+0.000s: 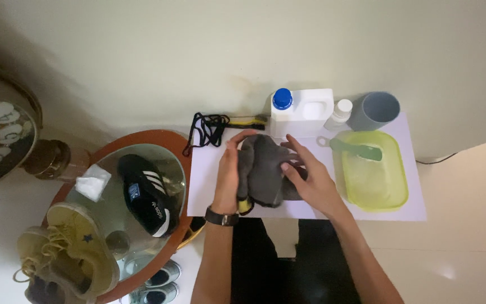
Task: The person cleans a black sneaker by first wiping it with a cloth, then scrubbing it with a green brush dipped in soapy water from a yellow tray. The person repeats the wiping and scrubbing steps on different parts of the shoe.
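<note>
Both hands' fingers [291, 166] clasped round grey cloth [262, 174] over white sheet [203, 186] on pale floor [468, 225].

Grey cloth [264, 171] hides whatever's under it, only a yellow-black bit shows; yellow sneakers [66, 253] cut off at bottom-left edge.

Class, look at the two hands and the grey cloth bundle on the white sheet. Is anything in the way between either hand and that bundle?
Nothing visible is. The left hand grips the grey cloth bundle from its left side and the right hand presses on it from the right, so both touch it directly. The green tub lies apart, to the right.
</note>
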